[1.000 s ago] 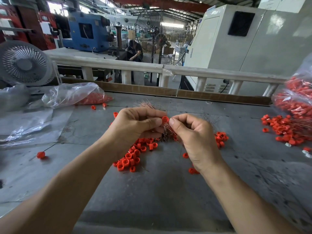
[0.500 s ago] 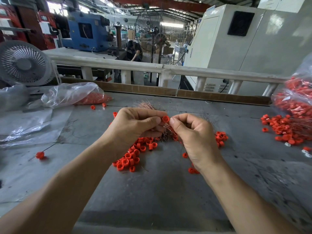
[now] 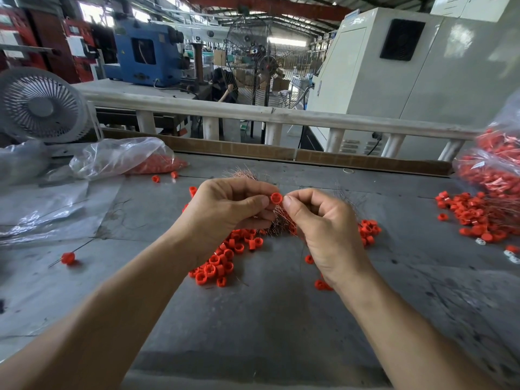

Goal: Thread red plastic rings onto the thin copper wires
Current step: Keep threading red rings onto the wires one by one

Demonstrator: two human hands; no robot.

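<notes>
A single red plastic ring point(image 3: 276, 198) is pinched between the thumb and forefinger of my left hand point(image 3: 225, 212), its open side facing me. My right hand point(image 3: 323, 223) is closed right beside it, fingertips almost touching the ring; the thin wire it seems to pinch is too fine to make out. Below the hands a bundle of thin copper wires point(image 3: 278, 218) lies on the grey table point(image 3: 253, 319), partly hidden. A loose pile of red rings point(image 3: 225, 260) is spread under my left hand.
A ring threaded on a wire point(image 3: 68, 258) lies at the left. A clear bag of rings point(image 3: 121, 160) and plastic sheeting sit at the back left, a small fan point(image 3: 39, 105) behind. More rings with wires point(image 3: 478, 218) and a full bag point(image 3: 495, 167) are at the right.
Both hands stay almost in place above the pile. The ring between the fingertips has barely shifted.
</notes>
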